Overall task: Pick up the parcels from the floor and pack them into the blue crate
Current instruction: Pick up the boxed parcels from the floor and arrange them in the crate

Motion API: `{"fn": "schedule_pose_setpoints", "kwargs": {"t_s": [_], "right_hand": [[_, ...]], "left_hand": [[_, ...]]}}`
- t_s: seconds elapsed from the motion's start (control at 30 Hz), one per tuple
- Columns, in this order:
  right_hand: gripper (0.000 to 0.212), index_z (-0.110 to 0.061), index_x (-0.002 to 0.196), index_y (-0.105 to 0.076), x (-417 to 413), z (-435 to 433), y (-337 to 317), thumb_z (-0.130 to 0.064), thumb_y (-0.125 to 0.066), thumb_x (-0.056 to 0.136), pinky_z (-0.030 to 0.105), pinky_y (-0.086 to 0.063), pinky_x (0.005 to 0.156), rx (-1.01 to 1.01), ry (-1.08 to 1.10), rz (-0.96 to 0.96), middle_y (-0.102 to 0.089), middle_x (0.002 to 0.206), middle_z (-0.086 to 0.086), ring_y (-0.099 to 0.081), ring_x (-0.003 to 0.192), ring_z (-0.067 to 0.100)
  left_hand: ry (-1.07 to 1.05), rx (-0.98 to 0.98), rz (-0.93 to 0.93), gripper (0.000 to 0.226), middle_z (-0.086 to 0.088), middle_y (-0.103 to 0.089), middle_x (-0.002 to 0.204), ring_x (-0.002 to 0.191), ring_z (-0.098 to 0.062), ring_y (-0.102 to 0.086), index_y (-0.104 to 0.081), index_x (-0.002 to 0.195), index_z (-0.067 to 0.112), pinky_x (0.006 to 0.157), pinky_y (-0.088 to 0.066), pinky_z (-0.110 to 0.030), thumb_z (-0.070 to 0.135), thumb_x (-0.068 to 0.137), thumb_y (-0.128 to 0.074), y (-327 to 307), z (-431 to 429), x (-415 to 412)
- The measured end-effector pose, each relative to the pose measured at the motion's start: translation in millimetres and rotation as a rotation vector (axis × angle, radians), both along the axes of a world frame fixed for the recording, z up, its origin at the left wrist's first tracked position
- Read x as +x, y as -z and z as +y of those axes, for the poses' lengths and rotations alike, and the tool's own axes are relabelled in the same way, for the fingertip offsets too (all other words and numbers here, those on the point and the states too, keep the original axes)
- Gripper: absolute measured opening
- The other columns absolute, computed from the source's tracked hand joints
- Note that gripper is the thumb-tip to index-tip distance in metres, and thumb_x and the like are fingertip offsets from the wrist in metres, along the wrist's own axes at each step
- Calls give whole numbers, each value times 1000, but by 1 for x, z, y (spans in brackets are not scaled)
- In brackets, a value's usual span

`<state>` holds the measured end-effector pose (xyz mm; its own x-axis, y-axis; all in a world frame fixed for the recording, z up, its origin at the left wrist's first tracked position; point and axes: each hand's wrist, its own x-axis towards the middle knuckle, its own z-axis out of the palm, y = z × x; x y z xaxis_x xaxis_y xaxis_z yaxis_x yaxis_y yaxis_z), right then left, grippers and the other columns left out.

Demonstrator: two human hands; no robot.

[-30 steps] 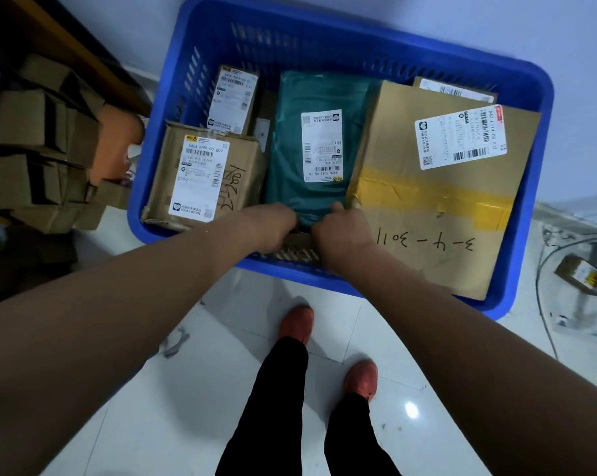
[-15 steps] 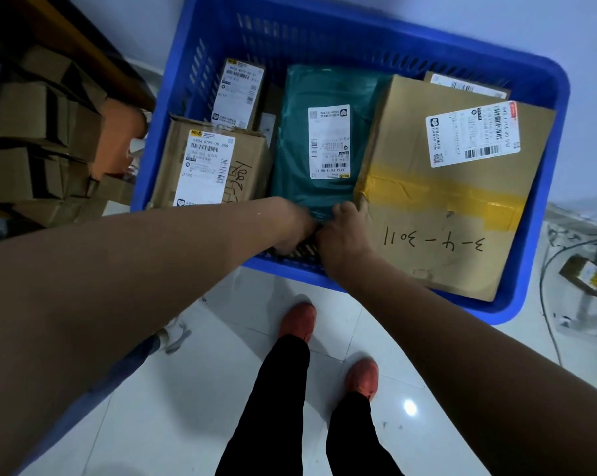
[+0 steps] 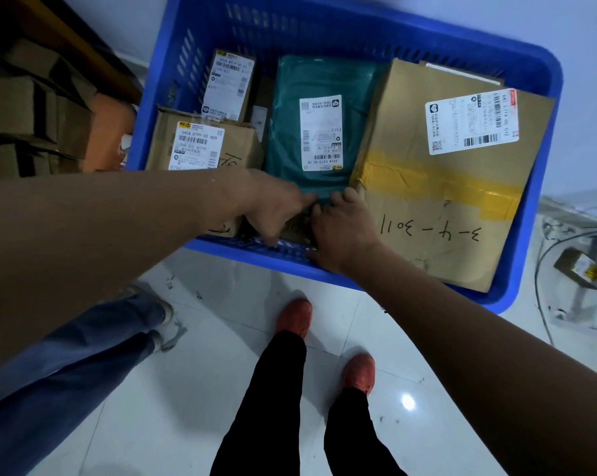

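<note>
Seating the green mailer point(image 3: 352, 108) in the blue crate point(image 3: 544, 73).
My right hand point(image 3: 341, 228) curls fingers on its near edge, between small box point(image 3: 238, 146) and big taped box point(image 3: 438, 207), I judge to press it flat into that gap; my left hand point(image 3: 276, 207) reaches down beside it (pinching or only pushing, I cannot tell).
</note>
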<state>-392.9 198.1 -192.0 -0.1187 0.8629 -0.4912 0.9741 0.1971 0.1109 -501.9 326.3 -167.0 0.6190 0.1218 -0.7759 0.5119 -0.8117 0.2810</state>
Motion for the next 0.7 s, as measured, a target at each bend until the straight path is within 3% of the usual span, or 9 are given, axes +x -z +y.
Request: {"fn": "schedule_pose_setpoints", "kwargs": {"t_s": [0.07, 0.13, 0.27, 0.33, 0.4, 0.5, 0.6, 0.7], "right_hand": [[49, -17, 121, -60, 0, 0, 3, -52, -55, 86, 40, -33, 98, 5, 10, -1, -69, 107, 1, -55, 108, 25], [48, -15, 126, -59, 2, 2, 3, -43, -55, 87, 40, -34, 98, 13, 34, 21, -70, 109, 3, -58, 108, 26], [64, -11, 137, -50, 6, 13, -1, -43, -62, 83, 39, -35, 99, -47, 97, 113, -70, 109, 6, -60, 109, 27], [57, -14, 131, -53, 9, 22, -7, -41, -66, 83, 37, -38, 100, -70, 137, 157, -70, 110, 6, -62, 110, 28], [44, -18, 122, -60, 15, 36, -12, -37, -69, 83, 34, -42, 95, -127, 147, 165, -70, 113, 6, -63, 110, 28], [38, -20, 119, -66, 23, 60, -12, -35, -74, 85, 31, -47, 80, -334, 175, 146, -69, 106, 4, -65, 99, 26], [22, -17, 108, -70, 22, 72, -9, -21, -56, 92, 29, -45, 62, -390, 141, 123, -64, 88, 1, -60, 76, 21], [26, -16, 108, -68, 17, 71, -14, -17, -48, 93, 30, -48, 62, -451, 136, 138, -64, 87, 2, -61, 74, 19]], "left_hand": [[-7, 81, -28, 83, 2, -71, 107, 82, -13, -66, -44, 145, 20, 71, -56, -30, 31, 74, -87, 5, -3, -6], [50, 114, -52, 83, 4, -69, 103, 79, -11, -64, -43, 146, 20, 67, -53, -27, 35, 76, -86, 5, -5, -7], [17, -80, -33, 88, 8, -47, 86, 70, -6, -45, -33, 144, 16, 52, -32, -18, 29, 76, -87, -5, 15, 3], [-23, -99, -61, 84, 2, -55, 101, 79, -12, -51, -37, 145, 17, 60, -41, -21, 25, 77, -85, -4, 20, 0], [-50, -106, -120, 67, -6, -61, 116, 93, -21, -58, -47, 137, 18, 76, -53, -35, 20, 78, -79, 2, 23, -5], [-69, -94, -98, 50, -6, -64, 117, 95, -22, -59, -53, 129, 17, 82, -53, -36, 21, 83, -74, 7, 24, -3], [-32, -98, 52, 63, -2, -66, 124, 102, -20, -61, -53, 136, 19, 89, -53, -33, 41, 83, -79, 16, 11, 0], [71, -31, 132, 76, -7, -63, 129, 109, -23, -61, -54, 137, 17, 93, -53, -35, 56, 77, -81, 31, -3, 1]]}}
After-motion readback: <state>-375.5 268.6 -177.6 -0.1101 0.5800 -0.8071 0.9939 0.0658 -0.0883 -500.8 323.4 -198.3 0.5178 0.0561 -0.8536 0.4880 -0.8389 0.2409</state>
